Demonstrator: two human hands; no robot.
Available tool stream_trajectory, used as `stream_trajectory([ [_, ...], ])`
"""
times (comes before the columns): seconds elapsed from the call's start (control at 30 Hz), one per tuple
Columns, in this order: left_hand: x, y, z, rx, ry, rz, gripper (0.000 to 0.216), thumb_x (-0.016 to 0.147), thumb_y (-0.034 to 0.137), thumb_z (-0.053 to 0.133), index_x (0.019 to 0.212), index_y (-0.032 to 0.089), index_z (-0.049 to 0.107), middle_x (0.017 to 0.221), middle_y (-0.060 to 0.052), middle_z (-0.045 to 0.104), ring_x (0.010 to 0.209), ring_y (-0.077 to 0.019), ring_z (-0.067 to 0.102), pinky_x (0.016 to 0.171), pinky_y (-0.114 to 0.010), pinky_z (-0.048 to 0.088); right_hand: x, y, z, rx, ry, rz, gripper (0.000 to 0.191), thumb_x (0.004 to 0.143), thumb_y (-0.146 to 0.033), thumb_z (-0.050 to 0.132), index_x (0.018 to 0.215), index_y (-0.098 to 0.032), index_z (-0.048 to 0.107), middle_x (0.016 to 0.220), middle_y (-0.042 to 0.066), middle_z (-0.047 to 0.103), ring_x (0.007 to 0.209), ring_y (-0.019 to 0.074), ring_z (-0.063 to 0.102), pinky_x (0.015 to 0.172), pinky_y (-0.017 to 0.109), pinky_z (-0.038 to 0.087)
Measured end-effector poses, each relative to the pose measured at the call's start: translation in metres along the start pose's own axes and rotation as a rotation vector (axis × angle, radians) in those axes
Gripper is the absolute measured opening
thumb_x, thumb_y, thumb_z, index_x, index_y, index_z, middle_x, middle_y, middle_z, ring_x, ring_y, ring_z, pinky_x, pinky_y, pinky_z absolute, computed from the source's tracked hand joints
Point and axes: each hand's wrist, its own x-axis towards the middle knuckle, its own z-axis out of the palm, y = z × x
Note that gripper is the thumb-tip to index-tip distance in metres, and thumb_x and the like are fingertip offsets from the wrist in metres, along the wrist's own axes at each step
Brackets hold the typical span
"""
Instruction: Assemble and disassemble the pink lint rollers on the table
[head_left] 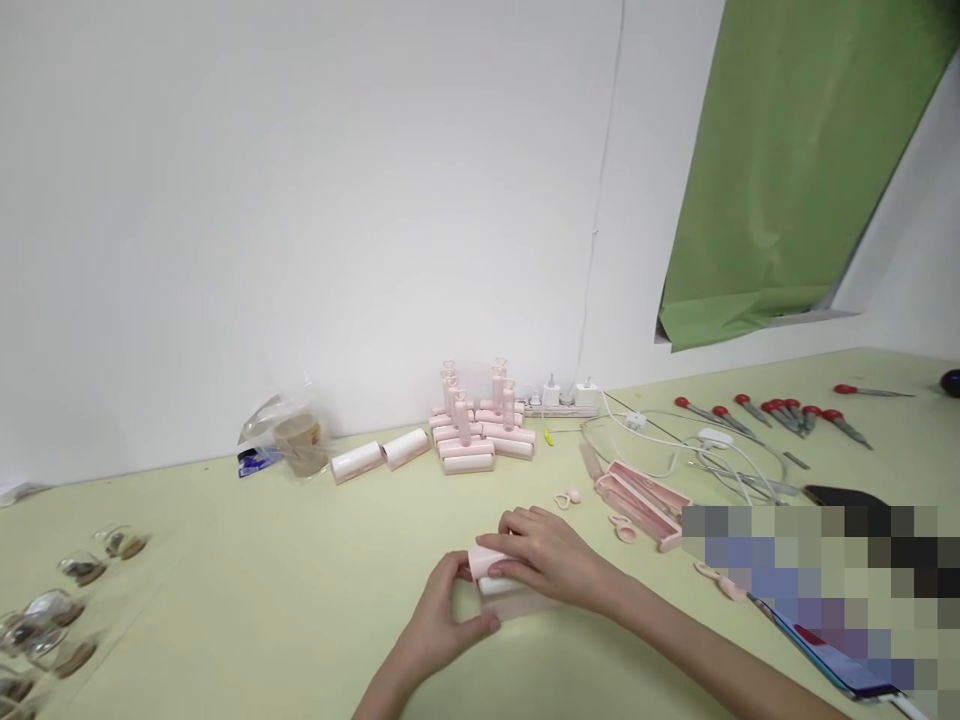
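In front of me at the table is a small lint roller (481,563) with a pink case and a white roll. My right hand (559,560) lies over its top and right side, its fingers bent around it and covering much of the case. From the left, my left hand (439,620) holds the roller's end, fingertips at the pink part and thumb low in front. A translucent flap (517,603) shows under the roll. Close by on the right are an opened pink case (641,503) and pink heart-looped pieces (624,528).
Several pink rollers (469,455) are stacked by the wall, with two white rolls (357,462) to their left. A bagged cup (301,445) stands farther left. Clear domes (82,567) line the left edge. Cables (667,470), red-capped tools (784,410) and a phone (814,645) lie right.
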Motion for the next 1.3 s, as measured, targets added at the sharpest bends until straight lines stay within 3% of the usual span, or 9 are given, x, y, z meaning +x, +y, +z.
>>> stream_trajectory([
  [0.3, 0.0, -0.003, -0.001, -0.038, -0.005, 0.029, 0.045, 0.064, 0.023, 0.063, 0.106, 0.021, 0.045, 0.107, -0.003, 0.053, 0.101, -0.02, 0.047, 0.088, -0.031, 0.036, 0.0, 0.002, -0.009, 0.128, -0.03, -0.009, 0.03, 0.087, -0.039, 0.037, 0.108, -0.028, 0.056, 0.084, 0.003, 0.058, 0.078, 0.0156, 0.051, 0.065, 0.026, 0.035],
  [0.47, 0.0, 0.0, -0.002, -0.048, -0.011, 0.026, 0.046, 0.063, 0.021, 0.063, 0.105, 0.021, 0.045, 0.107, -0.003, 0.052, 0.101, -0.0196, 0.047, 0.088, -0.031, 0.036, -0.002, -0.002, 0.006, 0.177, -0.108, 0.078, 0.028, 0.085, -0.039, 0.041, 0.105, -0.028, 0.057, 0.083, 0.002, 0.055, 0.079, 0.0165, 0.051, 0.066, 0.026, 0.037],
  [0.63, 0.0, -0.002, -0.002, -0.041, -0.015, 0.016, 0.044, 0.064, 0.019, 0.061, 0.105, 0.022, 0.045, 0.108, -0.004, 0.051, 0.102, -0.0204, 0.046, 0.089, -0.032, 0.036, -0.006, -0.003, 0.007, 0.15, -0.08, 0.161, 0.039, 0.077, -0.047, 0.051, 0.111, -0.028, 0.051, 0.11, 0.006, 0.048, 0.098, 0.0202, 0.047, 0.08, 0.031, 0.039],
  [0.73, -0.001, -0.005, -0.002, 0.012, -0.002, 0.032, 0.058, 0.066, 0.02, 0.059, 0.119, 0.024, 0.037, 0.109, -0.005, 0.049, 0.103, -0.0206, 0.045, 0.091, -0.034, 0.034, 0.005, 0.029, -0.016, -0.043, -0.055, 0.395, 0.033, 0.086, -0.042, 0.037, 0.113, -0.026, 0.049, 0.108, 0.003, 0.053, 0.099, 0.0154, 0.048, 0.085, 0.029, 0.037],
  [0.83, -0.003, -0.003, -0.005, 0.14, -0.065, 0.151, 0.058, 0.074, 0.025, 0.053, 0.127, 0.03, 0.031, 0.11, -0.005, 0.046, 0.104, -0.0205, 0.043, 0.093, -0.034, 0.032, 0.021, 0.082, -0.036, -0.151, -0.072, 0.626, 0.027, 0.088, -0.031, 0.038, 0.096, -0.015, 0.058, 0.097, 0.008, 0.058, 0.094, 0.0197, 0.052, 0.085, 0.04, 0.037],
  [0.93, -0.004, 0.003, -0.007, 0.247, -0.135, 0.247, 0.045, 0.078, 0.027, 0.047, 0.122, 0.034, 0.04, 0.108, -0.005, 0.045, 0.101, -0.0202, 0.044, 0.09, -0.032, 0.035, 0.027, 0.128, -0.039, -0.182, -0.115, 0.79, 0.026, 0.084, -0.028, 0.048, 0.106, -0.014, 0.051, 0.107, 0.008, 0.054, 0.091, 0.0189, 0.054, 0.077, 0.039, 0.045],
  [1.03, -0.004, 0.006, -0.007, 0.271, -0.118, 0.258, 0.045, 0.078, 0.027, 0.047, 0.122, 0.035, 0.04, 0.105, -0.005, 0.046, 0.098, -0.0201, 0.045, 0.088, -0.031, 0.038, 0.023, 0.146, -0.034, -0.152, -0.136, 0.876, 0.028, 0.084, -0.027, 0.049, 0.108, -0.014, 0.05, 0.108, 0.007, 0.053, 0.09, 0.0182, 0.055, 0.075, 0.038, 0.047],
  [1.17, -0.004, 0.0, -0.004, 0.252, -0.091, 0.225, 0.057, 0.078, 0.028, 0.048, 0.13, 0.034, 0.026, 0.108, -0.005, 0.046, 0.099, -0.021, 0.045, 0.087, -0.033, 0.037, 0.015, 0.138, -0.038, -0.034, -0.062, 0.857, 0.032, 0.084, -0.027, 0.048, 0.113, -0.015, 0.045, 0.101, 0.007, 0.056, 0.085, 0.0174, 0.057, 0.073, 0.037, 0.047],
  [1.3, -0.004, -0.005, -0.003, 0.162, -0.056, 0.162, 0.07, 0.073, 0.028, 0.055, 0.132, 0.027, 0.019, 0.112, -0.006, 0.047, 0.102, -0.0212, 0.044, 0.091, -0.034, 0.034, 0.01, 0.098, -0.044, 0.195, 0.019, 0.684, 0.033, 0.087, -0.025, 0.039, 0.118, -0.018, 0.031, 0.096, 0.005, 0.059, 0.079, 0.0134, 0.06, 0.069, 0.027, 0.048],
])
